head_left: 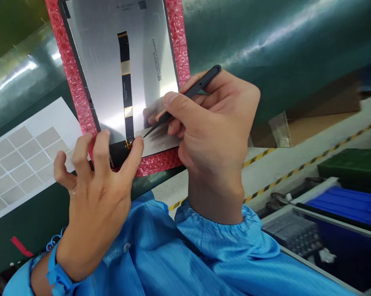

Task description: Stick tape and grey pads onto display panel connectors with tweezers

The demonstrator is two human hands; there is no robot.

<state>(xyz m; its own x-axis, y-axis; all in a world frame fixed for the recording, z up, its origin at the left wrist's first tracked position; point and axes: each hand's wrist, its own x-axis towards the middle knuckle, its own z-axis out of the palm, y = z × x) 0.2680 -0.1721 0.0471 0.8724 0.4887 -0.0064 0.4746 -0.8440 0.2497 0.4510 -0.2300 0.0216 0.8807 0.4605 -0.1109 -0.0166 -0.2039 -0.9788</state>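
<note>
We look down on a silver panel [102,61] lying on red wrap [77,90] in the upper middle of the frame. The wrap shows as a border along the panel's left, right and bottom edges, and the top runs out of the frame. A black and gold cable [125,82] runs down the panel's middle to its bottom edge.

The left hand [93,197] comes up from the lower left with its fingers spread wide and holds nothing. Its thumb tip and forefinger press on the panel's bottom edge, on either side of the cable's end.

The right hand [210,119], at centre, pinches black tweezers [185,96] like a pen. Their tip touches a silver strip [161,142] along the bottom edge, just right of the left thumb. We cannot tell whether the tip grips anything.

A white sheet [19,160] of grey squares lies at the left, just beside the wrap. The green belt [265,41] lies bare across the upper right, giving free room above the right hand. Below it, at the right, runs a ledge with yellow and black tape [296,168]. A blue bin [348,203] sits in the lower right, well apart from both hands. Blue sleeves [161,255] fill the bottom of the frame.
</note>
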